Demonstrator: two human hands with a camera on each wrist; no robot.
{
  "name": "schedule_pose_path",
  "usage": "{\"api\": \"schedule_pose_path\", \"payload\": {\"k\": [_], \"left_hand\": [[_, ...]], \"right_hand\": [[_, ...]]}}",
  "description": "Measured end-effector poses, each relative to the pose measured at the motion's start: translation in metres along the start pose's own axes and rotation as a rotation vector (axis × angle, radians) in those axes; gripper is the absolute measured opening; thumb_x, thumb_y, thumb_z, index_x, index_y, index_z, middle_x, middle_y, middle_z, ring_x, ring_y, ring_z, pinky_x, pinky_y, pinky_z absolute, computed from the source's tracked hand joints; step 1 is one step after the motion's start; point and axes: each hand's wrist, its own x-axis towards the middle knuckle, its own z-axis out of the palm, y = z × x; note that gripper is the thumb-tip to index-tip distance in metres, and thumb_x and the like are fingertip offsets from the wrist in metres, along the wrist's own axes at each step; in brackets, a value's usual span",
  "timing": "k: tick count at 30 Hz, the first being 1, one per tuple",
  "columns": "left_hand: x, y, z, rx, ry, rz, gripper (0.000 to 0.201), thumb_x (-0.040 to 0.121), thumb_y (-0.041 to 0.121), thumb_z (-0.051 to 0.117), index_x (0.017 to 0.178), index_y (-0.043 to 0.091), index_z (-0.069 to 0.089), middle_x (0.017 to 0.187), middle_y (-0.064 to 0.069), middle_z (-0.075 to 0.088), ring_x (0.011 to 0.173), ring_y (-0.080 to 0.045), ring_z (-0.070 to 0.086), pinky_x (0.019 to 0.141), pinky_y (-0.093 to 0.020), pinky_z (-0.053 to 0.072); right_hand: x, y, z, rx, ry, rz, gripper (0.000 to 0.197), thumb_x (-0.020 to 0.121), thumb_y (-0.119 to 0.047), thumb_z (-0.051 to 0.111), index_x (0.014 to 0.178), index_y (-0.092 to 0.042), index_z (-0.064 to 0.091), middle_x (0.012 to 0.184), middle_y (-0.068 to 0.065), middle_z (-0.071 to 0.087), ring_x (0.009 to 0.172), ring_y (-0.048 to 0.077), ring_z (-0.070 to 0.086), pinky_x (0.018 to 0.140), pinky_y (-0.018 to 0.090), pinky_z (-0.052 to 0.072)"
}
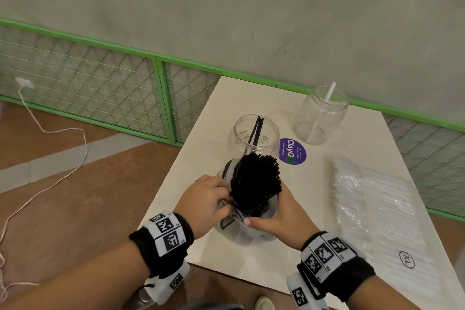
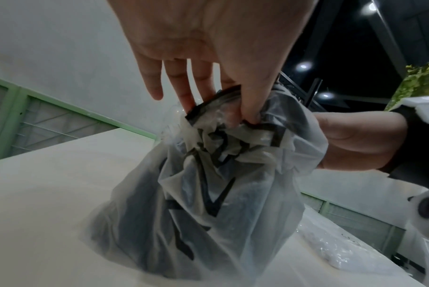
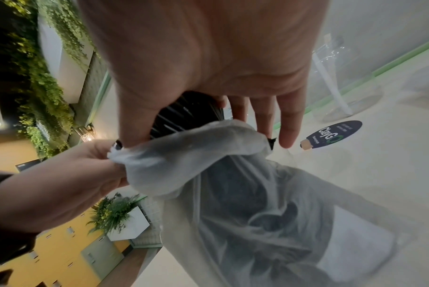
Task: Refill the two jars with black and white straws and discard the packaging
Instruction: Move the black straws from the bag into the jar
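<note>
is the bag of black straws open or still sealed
Open: black straws fan out of the bag, whose top edge both hands have pulled down.

both hands are close together, near the front — left hand pinches, right hand curls its thumb in.

black straws bundled upright in frosted bag | two clear jars behind, near-empty

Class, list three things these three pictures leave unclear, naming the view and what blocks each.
1. Head view: lower ends of the black straws, hidden by the plastic bag.
2. Left wrist view: print on the bag, crumpled, unreadable.
3. Head view: small text on the purple sticker, too small.
</note>
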Motion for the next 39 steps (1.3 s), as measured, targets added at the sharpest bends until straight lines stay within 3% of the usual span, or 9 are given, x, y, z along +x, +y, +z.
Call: {"api": "schedule_pose_path", "payload": {"k": [9, 12, 15, 20, 23, 28, 32, 36, 39], "left_hand": [[-0.008, -0.001, 0.001, -0.183, -0.249, 0.119, 0.049, 0.079, 0.042, 0.031, 0.100, 0.025, 0.073, 0.121, 0.010, 0.056, 0.113, -0.001, 0.043, 0.108, -0.026, 0.021], [-0.006, -0.006, -0.001, -0.241, -0.259, 0.023, 0.053, 0.080, 0.049, 0.032, 0.099, 0.022, 0.072, 0.115, 0.011, 0.059, 0.106, -0.004, 0.051, 0.104, -0.029, 0.035], [-0.002, -0.010, -0.004, -0.309, -0.063, -0.128, 0.041, 0.067, 0.053, 0.051, 0.099, 0.028, 0.060, 0.107, 0.009, 0.051, 0.098, -0.007, 0.053, 0.090, -0.033, 0.045], [0.009, -0.012, -0.004, -0.311, -0.242, -0.309, 0.125, 0.044, 0.062, 0.074, 0.145, 0.037, 0.006, 0.143, 0.005, 0.019, 0.130, -0.018, 0.030, 0.111, -0.039, 0.030], [0.017, -0.014, 0.007, -0.439, -0.315, -0.297, 0.140, 0.044, 0.055, 0.084, 0.147, 0.035, -0.007, 0.150, 0.004, 0.021, 0.137, -0.012, 0.026, 0.114, -0.035, 0.027], [0.021, -0.012, 0.006, -0.626, -0.121, -0.301, 0.105, 0.047, 0.029, 0.089, 0.136, 0.032, 0.035, 0.130, 0.011, 0.050, 0.123, -0.004, 0.046, 0.108, -0.035, 0.038], [0.017, -0.023, -0.007, -0.676, -0.070, -0.391, 0.090, 0.053, 0.032, 0.087, 0.132, 0.027, 0.045, 0.119, 0.013, 0.059, 0.111, -0.007, 0.055, 0.103, -0.035, 0.043], [0.010, -0.026, -0.011, -0.598, -0.063, -0.405, 0.067, 0.068, 0.013, 0.083, 0.121, 0.032, 0.047, 0.109, 0.023, 0.056, 0.108, -0.005, 0.053, 0.085, -0.004, 0.037], [0.006, -0.026, -0.014, -0.564, -0.053, -0.430, 0.060, 0.071, 0.014, 0.081, 0.119, 0.033, 0.048, 0.107, 0.022, 0.057, 0.106, -0.005, 0.052, 0.079, -0.003, 0.035]], "right_hand": [[-0.003, 0.010, 0.009, -0.063, 0.098, 0.044, 0.092, 0.054, -0.068, 0.077, 0.131, -0.040, 0.036, 0.124, -0.016, 0.053, 0.112, 0.002, 0.055, 0.095, 0.034, 0.050], [-0.007, 0.013, 0.009, -0.090, 0.116, 0.062, 0.063, 0.065, -0.057, 0.069, 0.121, -0.039, 0.045, 0.113, -0.015, 0.060, 0.103, 0.004, 0.059, 0.089, 0.036, 0.052], [-0.011, 0.013, 0.006, -0.113, 0.093, 0.063, 0.044, 0.074, -0.049, 0.064, 0.114, -0.036, 0.052, 0.105, -0.015, 0.062, 0.098, 0.003, 0.059, 0.086, 0.032, 0.051], [-0.012, 0.011, -0.002, -0.118, 0.090, 0.077, 0.026, 0.082, -0.036, 0.068, 0.103, -0.029, 0.055, 0.097, -0.008, 0.062, 0.091, 0.008, 0.059, 0.081, 0.029, 0.049], [-0.010, 0.004, -0.001, -0.107, 0.087, 0.046, 0.020, 0.084, -0.031, 0.069, 0.091, -0.035, 0.051, 0.096, -0.003, 0.061, 0.089, 0.013, 0.058, 0.078, 0.030, 0.047], [-0.011, -0.016, -0.010, -0.001, 0.131, -0.057, 0.026, 0.080, -0.024, 0.070, 0.084, -0.042, 0.052, 0.092, -0.005, 0.060, 0.084, 0.005, 0.058, 0.073, 0.017, 0.044], [-0.002, -0.027, -0.027, 0.050, 0.180, -0.085, 0.020, 0.074, -0.026, 0.069, 0.083, -0.036, 0.054, 0.088, -0.008, 0.060, 0.081, 0.001, 0.057, 0.069, 0.011, 0.042], [0.012, -0.011, -0.023, -0.051, 0.167, 0.031, 0.031, 0.073, -0.025, 0.076, 0.086, -0.031, 0.049, 0.094, -0.001, 0.056, 0.089, 0.015, 0.054, 0.072, 0.020, 0.038], [0.019, -0.002, -0.015, 0.003, 0.230, 0.080, 0.042, 0.057, -0.048, 0.070, 0.088, -0.028, 0.050, 0.096, 0.006, 0.055, 0.090, 0.021, 0.055, 0.073, 0.024, 0.041]]}}
